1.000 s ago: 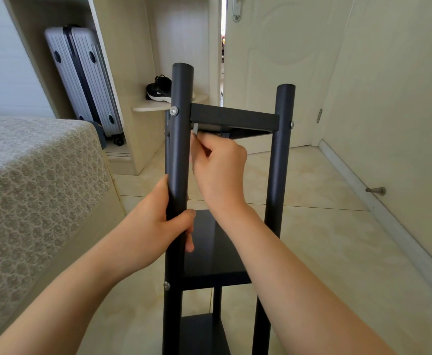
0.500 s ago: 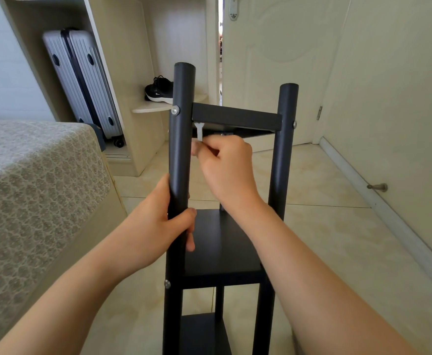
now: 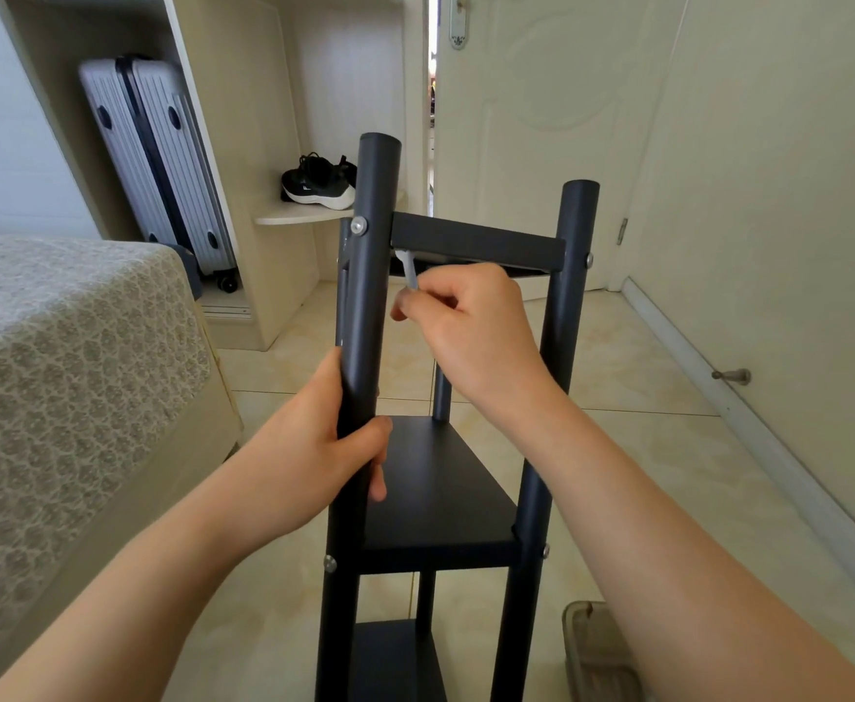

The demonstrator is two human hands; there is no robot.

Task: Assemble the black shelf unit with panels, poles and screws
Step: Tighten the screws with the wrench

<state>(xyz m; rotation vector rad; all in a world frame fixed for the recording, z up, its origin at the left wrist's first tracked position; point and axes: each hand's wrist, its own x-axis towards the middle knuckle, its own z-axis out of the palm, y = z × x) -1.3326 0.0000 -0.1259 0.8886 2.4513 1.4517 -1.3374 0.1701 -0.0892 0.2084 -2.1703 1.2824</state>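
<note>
- A black shelf unit [image 3: 435, 555] stands upright on the tiled floor at centre frame, three panels already fixed between its poles. The job looks close to finished.
- The left hand [image 3: 314, 448] wraps round the near-left pole [image 3: 364, 306] at mid-height with the thumb across the front, seemingly to brace the frame against the turning force above.
- The right hand [image 3: 471, 326], fingers curled, pinches a small silver wrench [image 3: 408, 268]. Its head reaches up under the top panel [image 3: 476, 243], just inside that pole — what it engages there is hidden by the panel's edge.
- A silver screw [image 3: 359, 226] sits on the pole's outer face, level with the top panel. Judging by where the tool is held, this corner joint is the one being tightened.
- The right pole [image 3: 562, 347] carries a matching screw head at the same height, suggesting that side is already fastened.
- Behind, a grey suitcase [image 3: 156, 164] stands in a wardrobe bay at upper left and black sneakers [image 3: 321, 184] rest on a corner shelf. A patterned bed [image 3: 70, 347] fills the left edge, and a cream door [image 3: 531, 119] stands ajar at upper right.
</note>
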